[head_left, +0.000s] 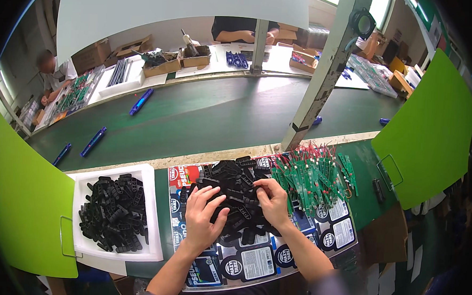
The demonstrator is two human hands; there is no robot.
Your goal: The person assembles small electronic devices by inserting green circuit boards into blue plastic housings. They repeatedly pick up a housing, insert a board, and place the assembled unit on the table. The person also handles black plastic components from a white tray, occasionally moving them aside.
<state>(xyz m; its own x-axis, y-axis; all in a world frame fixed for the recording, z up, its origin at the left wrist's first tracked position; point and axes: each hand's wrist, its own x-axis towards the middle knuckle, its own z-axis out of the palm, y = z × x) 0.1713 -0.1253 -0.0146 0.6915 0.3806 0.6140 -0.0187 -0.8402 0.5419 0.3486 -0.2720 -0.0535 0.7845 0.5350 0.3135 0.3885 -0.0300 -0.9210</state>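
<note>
A heap of small black plastic pieces [235, 175] lies on a printed sheet in front of me. At the heap's left side is my left hand [203, 216], its fingers spread and bent over the pieces, with nothing plainly gripped. On the right side my right hand [273, 203] has thumb and fingers pinched together on a black plastic piece at the heap's edge; the fingertips partly hide it. More of the same black pieces [112, 213] fill a white tray [155, 218] to the left. Right of the heap lie several green circuit boards [312, 178] with red wires.
Behind the work surface runs a green conveyor belt [217, 104] carrying blue pen-like casings [141, 102]. A metal post [325, 72] rises at its near edge. Bright green panels [25, 190] flank me on both sides. Other people sit beyond the belt, near cardboard boxes [163, 64].
</note>
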